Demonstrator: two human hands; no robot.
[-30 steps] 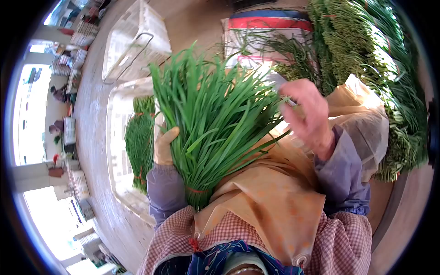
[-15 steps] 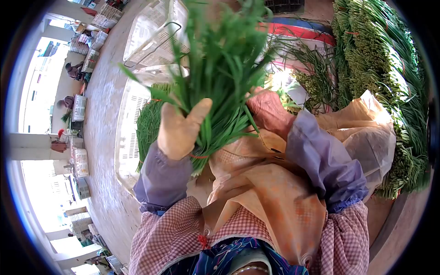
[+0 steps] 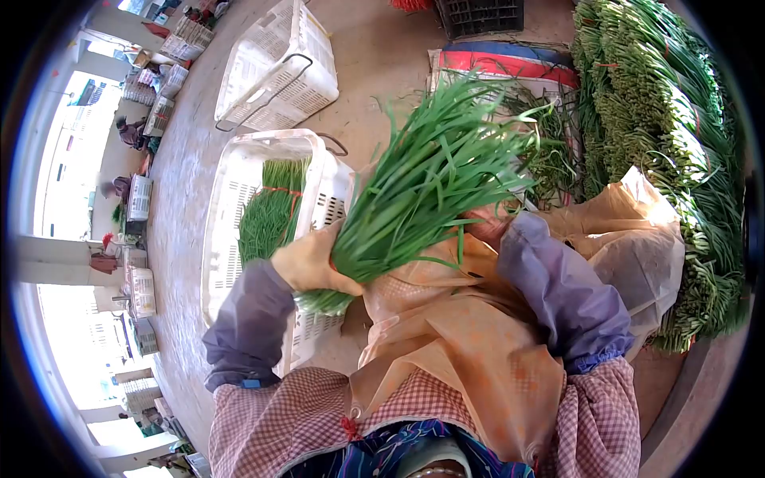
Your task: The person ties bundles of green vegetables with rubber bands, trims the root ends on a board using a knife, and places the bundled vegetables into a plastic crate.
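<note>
A large bunch of garlic chives (image 3: 434, 179), with long flat green leaves, slants across the middle in front of my apron. My left hand (image 3: 312, 259), in a pale glove, is wrapped round its stem end, and pale stem tips stick out below the fist. The leaves fan up and to the right. My right hand (image 3: 488, 223) is at the bunch's right side, partly behind the leaves, its fingers hidden. To the left of the bunch, a white plastic crate (image 3: 219, 207) holds banded green bunches (image 3: 275, 215).
Another white crate (image 3: 275, 68) with a wire handle stands beyond. A tall stack of green bundles (image 3: 649, 119) lines the right side. Loose stalks (image 3: 550, 131) lie on a striped sack (image 3: 510, 64); a black crate (image 3: 480, 17) is at the top. Other people (image 3: 131, 131) sit far left.
The bunch has swung down and tilted right, uncovering the crates behind. My left hand has turned and lowered slightly with it. My right hand has shifted a little down and right.
</note>
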